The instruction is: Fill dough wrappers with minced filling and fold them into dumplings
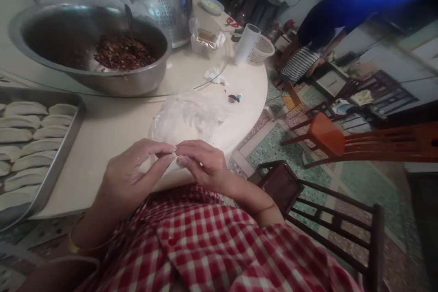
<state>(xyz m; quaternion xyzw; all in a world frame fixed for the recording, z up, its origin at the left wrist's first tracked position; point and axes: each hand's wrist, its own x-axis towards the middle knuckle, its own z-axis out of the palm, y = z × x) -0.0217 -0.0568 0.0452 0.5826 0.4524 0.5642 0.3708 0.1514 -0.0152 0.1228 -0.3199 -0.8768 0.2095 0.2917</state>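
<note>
At the table's near edge, my left hand [132,173] and my right hand [203,162] meet, thumbs and fingertips pinched together. Between them is a pale dumpling [174,163], mostly hidden by the fingers. White flour dusts the fingertips. Just beyond the hands lies a crumpled clear plastic bag [191,114]. On the left, a metal tray [63,164] holds rows of folded dumplings [36,160]. Behind it stands a large steel bowl [137,80] with dark chopped filling [125,53] and a spoon handle [128,18] sticking up.
A perforated steel colander [164,0] leans behind the bowl. Farther along the round table [251,100] are a paper roll [247,44], a basket [263,50], a plastic-wrapped container [207,39] and a plate [212,5]. Wooden chairs [328,134] stand right; another person [308,45] is beyond.
</note>
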